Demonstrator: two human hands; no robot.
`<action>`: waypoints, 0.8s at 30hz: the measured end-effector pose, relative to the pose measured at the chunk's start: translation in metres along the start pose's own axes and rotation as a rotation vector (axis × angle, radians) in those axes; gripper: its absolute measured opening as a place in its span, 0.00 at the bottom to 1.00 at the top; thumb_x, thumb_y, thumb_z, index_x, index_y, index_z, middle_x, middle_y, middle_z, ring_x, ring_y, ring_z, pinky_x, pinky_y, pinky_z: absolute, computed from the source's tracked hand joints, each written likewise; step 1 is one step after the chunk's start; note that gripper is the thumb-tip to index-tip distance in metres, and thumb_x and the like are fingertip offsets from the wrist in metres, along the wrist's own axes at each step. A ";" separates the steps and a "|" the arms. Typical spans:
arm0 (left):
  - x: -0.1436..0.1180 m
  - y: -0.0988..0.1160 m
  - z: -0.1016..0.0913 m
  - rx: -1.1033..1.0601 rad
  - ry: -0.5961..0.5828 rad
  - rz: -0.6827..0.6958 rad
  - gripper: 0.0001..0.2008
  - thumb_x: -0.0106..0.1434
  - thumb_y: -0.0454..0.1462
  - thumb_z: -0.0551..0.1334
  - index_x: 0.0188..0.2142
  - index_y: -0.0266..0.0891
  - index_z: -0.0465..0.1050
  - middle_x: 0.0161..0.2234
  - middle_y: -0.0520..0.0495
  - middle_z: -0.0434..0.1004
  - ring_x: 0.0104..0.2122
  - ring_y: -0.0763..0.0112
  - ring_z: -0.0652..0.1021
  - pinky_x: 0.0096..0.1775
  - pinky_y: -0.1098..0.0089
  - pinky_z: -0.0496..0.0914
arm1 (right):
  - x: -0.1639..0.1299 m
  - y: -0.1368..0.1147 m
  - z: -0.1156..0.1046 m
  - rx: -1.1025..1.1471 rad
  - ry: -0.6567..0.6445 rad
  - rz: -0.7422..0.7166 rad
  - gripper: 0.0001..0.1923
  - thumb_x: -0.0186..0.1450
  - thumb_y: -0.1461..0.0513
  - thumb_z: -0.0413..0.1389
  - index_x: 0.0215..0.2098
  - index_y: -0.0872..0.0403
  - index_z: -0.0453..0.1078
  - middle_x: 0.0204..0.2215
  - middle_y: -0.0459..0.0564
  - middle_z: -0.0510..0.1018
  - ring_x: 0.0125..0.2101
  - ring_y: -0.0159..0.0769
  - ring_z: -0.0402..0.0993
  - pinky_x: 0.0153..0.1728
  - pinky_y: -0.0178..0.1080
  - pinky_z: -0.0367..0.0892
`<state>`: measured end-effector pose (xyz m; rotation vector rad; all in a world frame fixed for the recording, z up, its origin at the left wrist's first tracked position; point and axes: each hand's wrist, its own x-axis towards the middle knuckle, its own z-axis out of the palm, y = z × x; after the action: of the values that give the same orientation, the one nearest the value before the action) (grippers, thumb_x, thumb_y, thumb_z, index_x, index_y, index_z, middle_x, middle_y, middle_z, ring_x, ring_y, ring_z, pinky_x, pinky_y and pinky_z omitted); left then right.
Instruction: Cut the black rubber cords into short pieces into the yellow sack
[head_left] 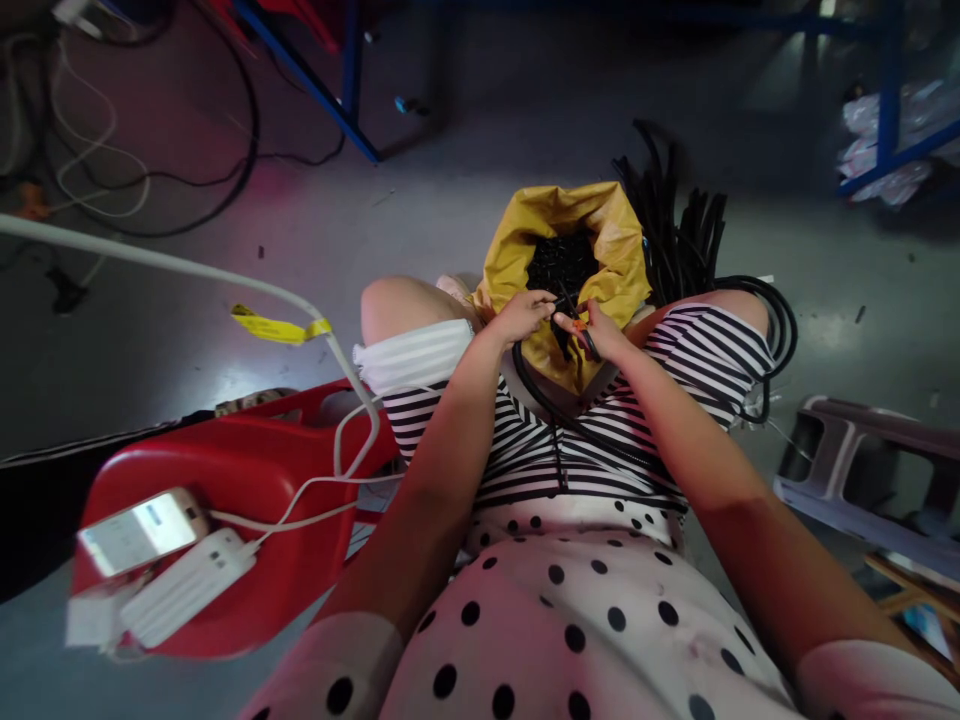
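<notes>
Black tube [525,381], apparently for cutting: pinching in left hand [523,315], clasping orange-marked scissors [580,326] in right hand [602,330]; likely calls for careful snipping.

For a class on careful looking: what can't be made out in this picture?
In the head view:
Orange tool: partly covered by the right hand.
Bag: bottom hidden by black pieces inside.
Yellow tag: print too small, blurred.
Phone: screen text blurred.
Grey stool: cut off by the right edge.
</notes>
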<state>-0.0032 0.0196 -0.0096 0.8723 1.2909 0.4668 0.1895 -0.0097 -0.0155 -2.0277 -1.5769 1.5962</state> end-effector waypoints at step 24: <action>-0.003 -0.008 0.026 -0.165 0.272 -0.136 0.13 0.78 0.30 0.59 0.34 0.40 0.66 0.23 0.58 0.66 0.16 0.80 0.64 0.22 0.76 0.57 | 0.014 0.008 0.009 -0.127 -0.005 -0.057 0.31 0.76 0.40 0.62 0.60 0.55 0.71 0.37 0.58 0.83 0.33 0.46 0.80 0.39 0.44 0.76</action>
<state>0.0194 0.0048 -0.0128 0.5922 1.5258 0.5899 0.1863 -0.0070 -0.0335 -2.0199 -1.7632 1.5190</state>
